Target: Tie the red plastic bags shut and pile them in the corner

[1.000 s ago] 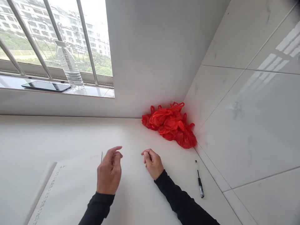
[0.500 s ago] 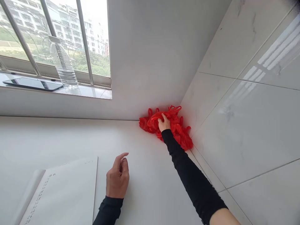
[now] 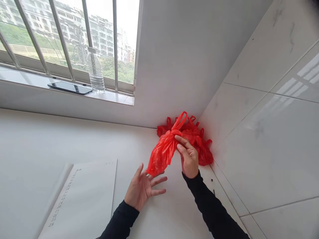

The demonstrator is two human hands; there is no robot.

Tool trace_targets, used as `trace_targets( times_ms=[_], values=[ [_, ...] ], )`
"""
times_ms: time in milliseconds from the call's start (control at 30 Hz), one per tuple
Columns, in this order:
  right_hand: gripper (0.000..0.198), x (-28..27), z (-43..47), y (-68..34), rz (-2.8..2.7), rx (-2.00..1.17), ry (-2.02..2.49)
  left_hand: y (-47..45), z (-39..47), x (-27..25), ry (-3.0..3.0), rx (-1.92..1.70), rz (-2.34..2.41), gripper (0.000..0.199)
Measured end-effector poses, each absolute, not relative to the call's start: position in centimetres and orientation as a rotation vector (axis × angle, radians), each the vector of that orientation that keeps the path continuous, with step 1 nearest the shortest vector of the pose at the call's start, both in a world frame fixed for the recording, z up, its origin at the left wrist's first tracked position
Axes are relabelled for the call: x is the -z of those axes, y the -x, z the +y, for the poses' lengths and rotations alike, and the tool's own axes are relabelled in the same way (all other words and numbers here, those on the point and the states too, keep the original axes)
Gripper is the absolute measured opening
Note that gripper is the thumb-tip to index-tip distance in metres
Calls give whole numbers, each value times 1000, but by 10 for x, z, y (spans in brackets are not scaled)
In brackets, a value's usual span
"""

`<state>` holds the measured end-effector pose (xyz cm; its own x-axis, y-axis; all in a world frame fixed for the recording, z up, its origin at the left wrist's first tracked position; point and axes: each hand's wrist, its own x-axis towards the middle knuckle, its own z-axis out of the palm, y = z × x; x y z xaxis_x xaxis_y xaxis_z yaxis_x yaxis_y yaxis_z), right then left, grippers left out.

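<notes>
A knotted red plastic bag (image 3: 161,152) hangs from my right hand (image 3: 188,156), pinched near its knot between thumb and fingers. One handle loop sticks up above the knot. What the bag contains cannot be made out. Just under its lower end, my left hand (image 3: 147,187) is open, palm up with fingers spread; whether a fingertip touches the bag is hidden. Behind, more red plastic bags (image 3: 205,156) lie heaped in the corner where the two walls meet.
An open notebook (image 3: 92,192) with handwriting down one side lies on the white table (image 3: 30,146) to the left. On the windowsill (image 3: 119,98) are a clear water bottle (image 3: 96,74) and a dark tablet or phone (image 3: 69,87). A tiny dark object (image 3: 211,180) lies near the tiled wall.
My right hand has lifted a red bag off the heap and drawn it toward me. My left hand has moved right, turned palm up and opened. The view has shifted left.
</notes>
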<state>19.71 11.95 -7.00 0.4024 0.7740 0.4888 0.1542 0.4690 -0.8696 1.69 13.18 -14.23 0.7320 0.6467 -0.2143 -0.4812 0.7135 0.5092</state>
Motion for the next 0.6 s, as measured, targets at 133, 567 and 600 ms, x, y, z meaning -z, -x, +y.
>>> trace_targets(
  times_ms=[133,567,600],
  values=[
    [33,112,96,-190,-974,-832,1019,-20,127,146,-442,-853,400,48],
    [39,161,69,-193,-943,-820,1166,-23,139,158,-578,-983,521,57],
    [41,160,69,-193,-939,-834,1153,-24,138,157,-565,-984,524,55]
  ],
)
